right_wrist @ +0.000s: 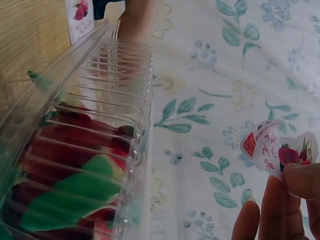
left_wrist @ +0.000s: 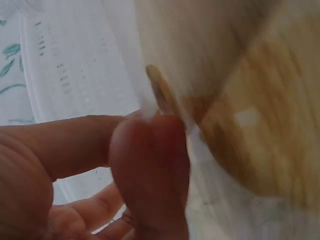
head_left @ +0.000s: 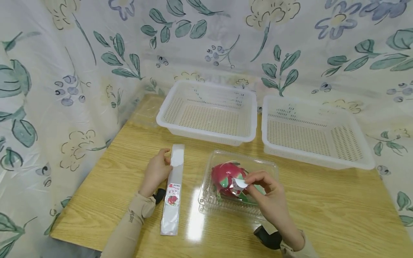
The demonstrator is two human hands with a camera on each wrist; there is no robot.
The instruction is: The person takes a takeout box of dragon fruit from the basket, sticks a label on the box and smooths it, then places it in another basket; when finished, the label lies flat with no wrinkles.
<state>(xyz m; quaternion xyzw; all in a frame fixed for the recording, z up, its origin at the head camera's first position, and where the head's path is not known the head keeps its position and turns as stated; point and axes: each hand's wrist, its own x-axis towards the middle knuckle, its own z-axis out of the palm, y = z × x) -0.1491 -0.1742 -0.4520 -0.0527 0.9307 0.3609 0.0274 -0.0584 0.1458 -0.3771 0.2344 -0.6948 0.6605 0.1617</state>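
Note:
My left hand (head_left: 155, 172) pinches the edge of a long strip of backing paper (head_left: 169, 222), thumb against a fingertip in the left wrist view. A printed dragon fruit label (head_left: 172, 200) still sits on that strip. Between the thumb and fingers of my right hand (head_left: 271, 195) is a curling sticker (right_wrist: 272, 147), also printed with dragon fruit. It hangs over a clear plastic clamshell box (head_left: 205, 200) that stands on the table. Inside the box lies red dragon fruit (head_left: 222, 172) with green scales, partly hidden by the sticker and my right hand.
Two white perforated baskets (head_left: 206, 132) (head_left: 317, 154) stand side by side behind the box. A flat clear plastic container (head_left: 146, 109) lies at the back left of the wooden table (head_left: 106, 200). Floral cloth (head_left: 200, 46) hangs around the back and sides.

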